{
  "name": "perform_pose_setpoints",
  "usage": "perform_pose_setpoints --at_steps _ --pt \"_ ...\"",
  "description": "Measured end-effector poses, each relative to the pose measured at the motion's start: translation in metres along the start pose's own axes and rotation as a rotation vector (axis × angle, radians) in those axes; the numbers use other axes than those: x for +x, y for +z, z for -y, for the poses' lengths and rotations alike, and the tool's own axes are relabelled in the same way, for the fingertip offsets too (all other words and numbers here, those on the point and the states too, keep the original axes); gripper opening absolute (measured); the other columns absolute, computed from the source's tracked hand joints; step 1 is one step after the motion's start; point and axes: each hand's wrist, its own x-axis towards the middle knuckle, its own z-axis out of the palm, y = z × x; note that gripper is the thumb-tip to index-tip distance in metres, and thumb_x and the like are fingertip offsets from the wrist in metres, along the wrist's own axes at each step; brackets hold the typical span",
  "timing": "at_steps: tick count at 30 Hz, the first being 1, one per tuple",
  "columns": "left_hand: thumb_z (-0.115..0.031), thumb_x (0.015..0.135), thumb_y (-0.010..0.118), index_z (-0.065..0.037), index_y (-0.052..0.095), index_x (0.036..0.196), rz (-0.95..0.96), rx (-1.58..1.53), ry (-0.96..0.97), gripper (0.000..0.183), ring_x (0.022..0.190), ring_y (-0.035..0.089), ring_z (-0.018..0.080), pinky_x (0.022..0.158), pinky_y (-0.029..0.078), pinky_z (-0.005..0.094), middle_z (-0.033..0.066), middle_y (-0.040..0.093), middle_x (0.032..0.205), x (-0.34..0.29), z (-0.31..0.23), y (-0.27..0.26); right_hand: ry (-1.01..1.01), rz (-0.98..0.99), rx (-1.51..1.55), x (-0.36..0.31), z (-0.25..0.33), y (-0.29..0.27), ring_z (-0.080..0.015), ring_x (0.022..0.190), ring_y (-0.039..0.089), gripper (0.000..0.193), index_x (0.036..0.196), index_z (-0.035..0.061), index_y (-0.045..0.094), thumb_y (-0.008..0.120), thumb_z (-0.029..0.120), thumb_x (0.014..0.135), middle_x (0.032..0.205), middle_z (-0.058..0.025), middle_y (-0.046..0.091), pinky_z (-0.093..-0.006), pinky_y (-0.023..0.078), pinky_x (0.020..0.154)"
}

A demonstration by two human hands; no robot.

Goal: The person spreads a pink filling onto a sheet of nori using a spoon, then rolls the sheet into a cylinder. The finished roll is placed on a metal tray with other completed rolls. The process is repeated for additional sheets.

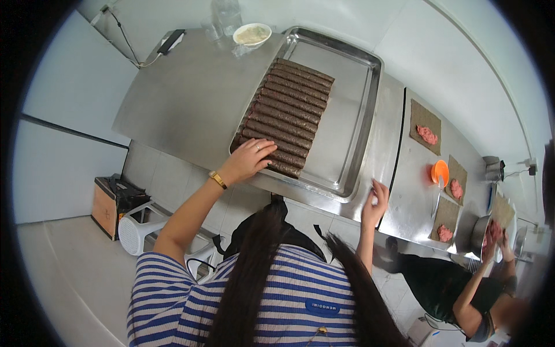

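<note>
A row of dark, seaweed-wrapped rolls [289, 115] lies side by side in the left half of a large metal tray [376, 87]. Pinkish filling shows at some of their left ends. My left hand [254, 157] rests flat on the rolls nearest me, its fingers stretched out and a ring and gold watch on it. Beside the tray's near right corner is my right hand [376, 202], raised by the table edge. Its fingers are loosely bent with a gap at the thumb, and I make out nothing held in it.
A white bowl of pale food [252, 36] stands behind the tray's left corner. On the right table [399, 202] lie seaweed sheets with pink minced meat [427, 135] and an orange bowl [439, 172]. A co-worker [457, 289] handles meat over a metal bowl [478, 236]. A white stool [136, 231] is at lower left.
</note>
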Motion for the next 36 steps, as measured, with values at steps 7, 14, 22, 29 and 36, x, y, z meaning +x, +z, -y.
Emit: perform_pose_setpoints --at_steps 7,14,22,29,36 --pt "-0.028 0.093 0.053 -0.011 0.039 0.141 -0.053 0.102 -0.022 0.052 0.136 0.032 0.0275 0.112 0.027 0.0445 0.0064 0.036 0.147 0.008 0.013 -0.005 -0.288 0.536 0.046 0.023 0.080 0.104 -0.0332 0.104 0.057 0.036 0.115 0.0029 0.062 0.059 -0.002 0.079 0.115 -0.0148 0.058 -0.0391 0.047 0.088" --pt "-0.030 0.094 0.052 -0.013 0.037 0.142 0.013 0.107 -0.012 0.053 0.136 0.032 0.0268 0.113 0.026 0.0445 0.0050 0.036 0.147 0.006 0.023 0.005 -0.486 0.628 -0.179 0.016 0.084 0.148 -0.0305 0.108 0.055 0.042 0.120 -0.0001 0.058 0.065 0.009 0.080 0.122 -0.0127 0.056 -0.0400 0.045 0.093" --pt "-0.032 0.093 0.052 -0.013 0.036 0.143 0.005 0.016 -0.002 0.055 0.135 0.033 0.0268 0.112 0.026 0.0457 0.0051 0.038 0.146 0.015 0.028 -0.007 -0.394 0.677 -0.134 0.026 0.086 0.149 -0.0310 0.104 0.055 0.042 0.120 0.0012 0.058 0.066 0.012 0.080 0.122 -0.0118 0.056 -0.0409 0.045 0.090" --pt "-0.034 0.091 0.056 -0.013 0.035 0.143 0.039 0.133 -0.021 0.060 0.137 0.030 0.0266 0.114 0.022 0.0478 0.0048 0.036 0.148 0.031 0.031 -0.003 -0.443 0.620 -0.196 0.037 0.086 0.158 -0.0318 0.103 0.056 0.043 0.120 0.0010 0.058 0.067 0.015 0.080 0.119 -0.0123 0.057 -0.0407 0.045 0.090" --pt "-0.038 0.091 0.055 -0.014 0.034 0.144 -0.038 0.071 -0.005 0.062 0.137 0.029 0.0265 0.114 0.020 0.0495 0.0046 0.034 0.148 0.043 0.036 -0.005 -0.444 0.591 -0.197 0.058 0.085 0.164 -0.0314 0.101 0.056 0.043 0.118 0.0000 0.059 0.067 0.018 0.081 0.117 -0.0117 0.058 -0.0400 0.045 0.089"
